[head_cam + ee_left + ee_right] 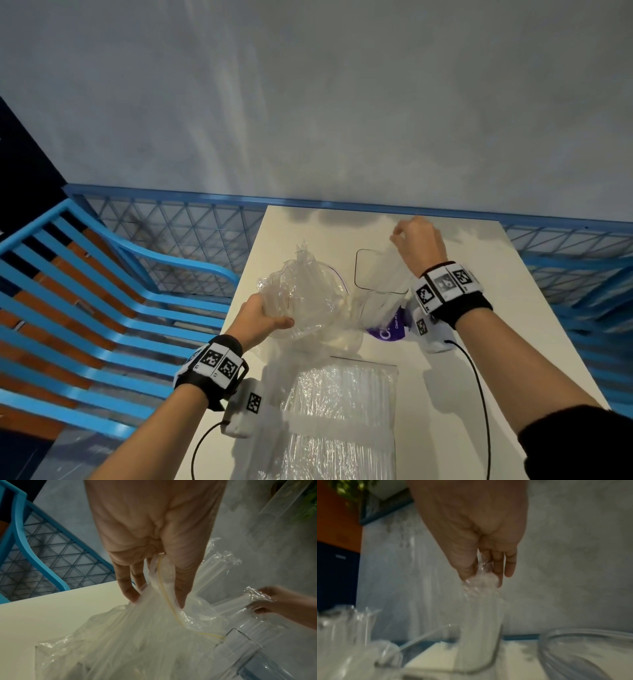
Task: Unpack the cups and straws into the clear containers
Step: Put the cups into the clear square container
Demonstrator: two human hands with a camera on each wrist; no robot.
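- The right hand pinches the top end of a bundle of wrapped straws, fingers and thumb closed on the crinkled plastic; in the right wrist view the same bundle hangs below the fingertips.
- The bundle's long axis runs steeply, upper end at the hand toward the far side of the tabletop, lower end down and nearer inside the square clear container.
- That container stands upright near the middle of the tabletop, mouth up, with the bundle leaning across its opening.
- The left hand grips a crumpled clear plastic bag just left of the container; in the left wrist view fingers and thumb close on a fold of the bag, along which a thin yellow line runs.
- More wrapped straws stick out of the bag, pointing up and away from the left hand.
- A flat packet of straws lies on the near part of the tabletop, straws running near to far.
- A purple-and-white label lies at the foot of the container, partly hidden by it.
- A round clear rim sits to the right in the right wrist view; what it belongs to cannot be told.
- A blue slatted chair stands left of the tabletop, and a blue mesh fence runs behind.
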